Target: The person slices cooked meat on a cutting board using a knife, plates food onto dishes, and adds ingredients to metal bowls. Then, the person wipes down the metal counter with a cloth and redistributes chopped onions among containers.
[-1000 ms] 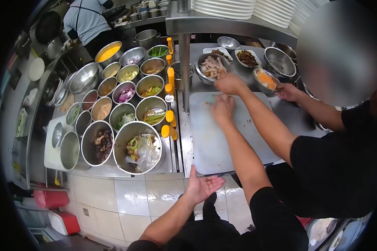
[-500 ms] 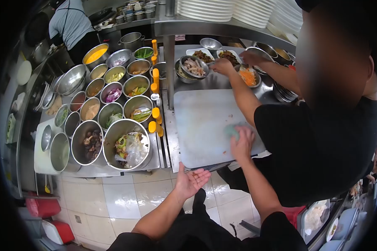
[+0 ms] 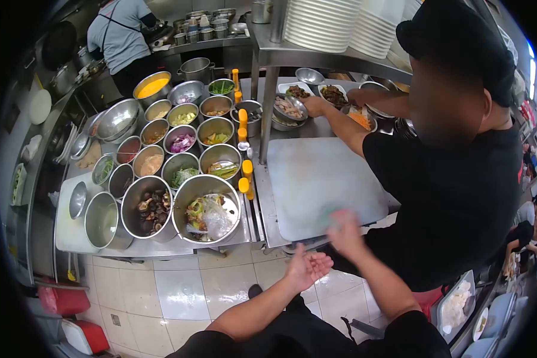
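At the near edge of the pale board [image 3: 316, 179], our right hand [image 3: 347, 234] gripped a blurred green cloth [image 3: 328, 217] — our left hand [image 3: 308, 268], palm up, was loosely cupped.

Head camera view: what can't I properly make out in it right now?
All in the head view:
Right hand: motion blur hides how its fingers are set.
Green item beside it: also blurred; cloth or sponge, I cannot tell.
Front pot: clear plastic covers part of what lies inside.
White plates: the top edge cuts off the stacks.
Person in the grey shirt: head cut off by the top edge.
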`<state>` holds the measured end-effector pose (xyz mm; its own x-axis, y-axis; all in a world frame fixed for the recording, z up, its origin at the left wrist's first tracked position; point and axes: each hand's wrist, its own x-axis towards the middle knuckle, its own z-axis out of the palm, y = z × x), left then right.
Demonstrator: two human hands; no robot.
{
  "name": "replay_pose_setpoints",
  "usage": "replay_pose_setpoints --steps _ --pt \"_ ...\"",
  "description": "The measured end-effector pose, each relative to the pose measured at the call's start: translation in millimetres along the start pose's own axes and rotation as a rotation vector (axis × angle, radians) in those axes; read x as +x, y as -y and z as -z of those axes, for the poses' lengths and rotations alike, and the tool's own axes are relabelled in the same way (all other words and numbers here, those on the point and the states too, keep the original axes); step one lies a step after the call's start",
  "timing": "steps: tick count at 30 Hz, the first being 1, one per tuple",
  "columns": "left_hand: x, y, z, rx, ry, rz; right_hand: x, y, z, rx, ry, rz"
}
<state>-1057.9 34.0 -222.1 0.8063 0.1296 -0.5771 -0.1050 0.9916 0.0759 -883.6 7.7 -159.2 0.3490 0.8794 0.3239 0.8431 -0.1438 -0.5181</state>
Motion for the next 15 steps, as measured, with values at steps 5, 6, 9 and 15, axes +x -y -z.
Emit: replay_pose_setpoints --steps 5,6,9,15 --pt "-117 -71 -52 0.57 -0.016 -0.421 22 -100 -9 -0.404 -0.267 -0.392" --pt "-145 -99 -55 0.82 -0.066 -0.726 21 -84 -21 -0.316 -0.183 -0.309" --pt "-200 -172 -47 1.086 -0.29 -1.352 9 21 -58 -0.066 0.021 -0.093" --pt "-263 -175 -25 2.143 -1.005 -1.339 33 98 -84 0.295 0.099 -0.066"
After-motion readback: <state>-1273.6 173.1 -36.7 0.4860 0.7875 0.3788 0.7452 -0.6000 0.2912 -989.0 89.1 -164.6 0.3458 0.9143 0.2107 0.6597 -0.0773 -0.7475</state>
